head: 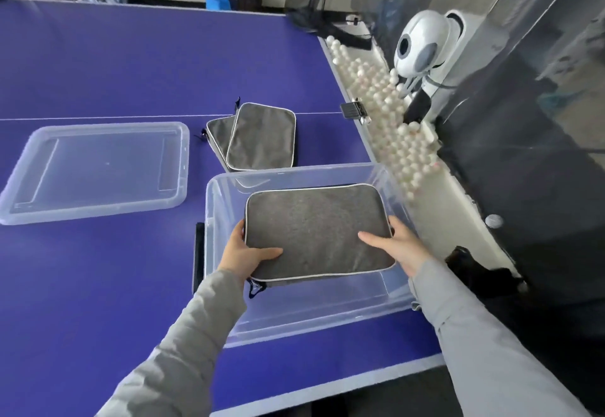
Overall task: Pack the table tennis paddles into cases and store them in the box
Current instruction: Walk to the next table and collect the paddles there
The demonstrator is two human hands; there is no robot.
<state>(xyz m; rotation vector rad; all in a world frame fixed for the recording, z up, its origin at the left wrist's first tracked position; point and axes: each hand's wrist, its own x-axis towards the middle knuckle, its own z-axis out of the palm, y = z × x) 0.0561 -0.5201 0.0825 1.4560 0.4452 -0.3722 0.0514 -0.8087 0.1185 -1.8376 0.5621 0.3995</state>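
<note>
A grey paddle case [314, 230] with white piping lies flat inside the clear plastic box [222, 184] near the table's front right. My left hand [245, 253] grips its near left corner, thumb on top. My right hand [397, 246] grips its near right edge, thumb on top too. Two more grey cases [258, 136] lie overlapped on the table just beyond the box. The box's clear lid [98, 167] sits to the left.
The blue table tennis table [131, 66] spreads out to the left and far side. Along its right edge runs a white trough with several white balls [386, 105]. A white ball-feeding robot [422, 46] stands behind the trough. A dark net hangs at right.
</note>
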